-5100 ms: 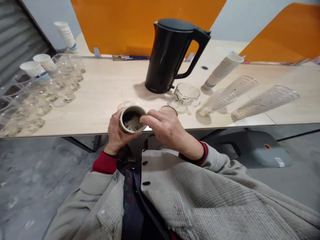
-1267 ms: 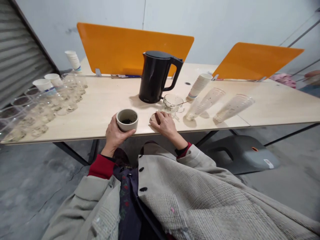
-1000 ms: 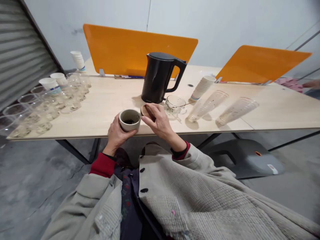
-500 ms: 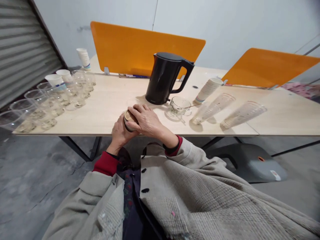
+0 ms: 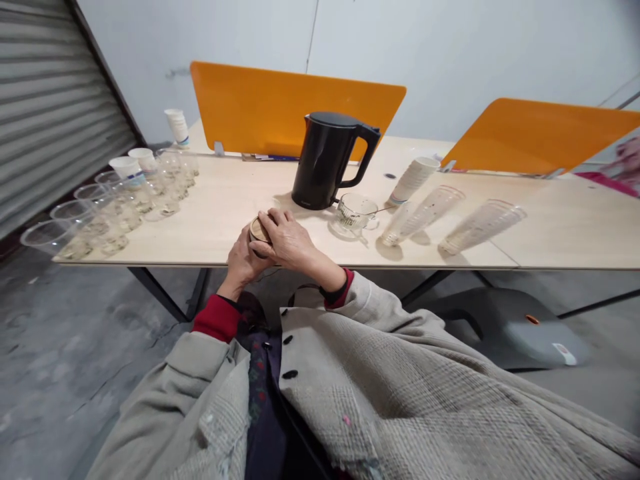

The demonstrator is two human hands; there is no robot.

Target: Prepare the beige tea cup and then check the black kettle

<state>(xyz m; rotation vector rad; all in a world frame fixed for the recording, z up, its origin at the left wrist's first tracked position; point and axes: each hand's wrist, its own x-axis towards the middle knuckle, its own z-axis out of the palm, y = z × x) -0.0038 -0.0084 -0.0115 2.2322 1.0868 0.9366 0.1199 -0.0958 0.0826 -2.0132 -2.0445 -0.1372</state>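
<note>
At the table's front edge, my left hand [image 5: 244,262] is wrapped round a small jar with a wooden-looking lid [image 5: 260,231]. My right hand [image 5: 287,240] grips the top of the same jar, its fingers curled over the lid's rim. Most of the jar's body is hidden by my hands. Behind them to the right stands a black electric kettle [image 5: 320,163]. Beside the kettle sits a glass cup with a handle [image 5: 356,212], with dark bits inside and a thin stick leaning out of it.
Rows of clear plastic cups [image 5: 107,217] with some contents stand at the left, near white paper cups [image 5: 127,168]. Stacked paper cups [image 5: 415,180] and stacks of clear cups [image 5: 483,227] are to the right. Orange dividers [image 5: 295,110] line the back; a grey chair [image 5: 515,327] is below.
My view has shifted slightly, so the cups at the left appear further right. Both hands remain on the jar, with little visible change in their grip.
</note>
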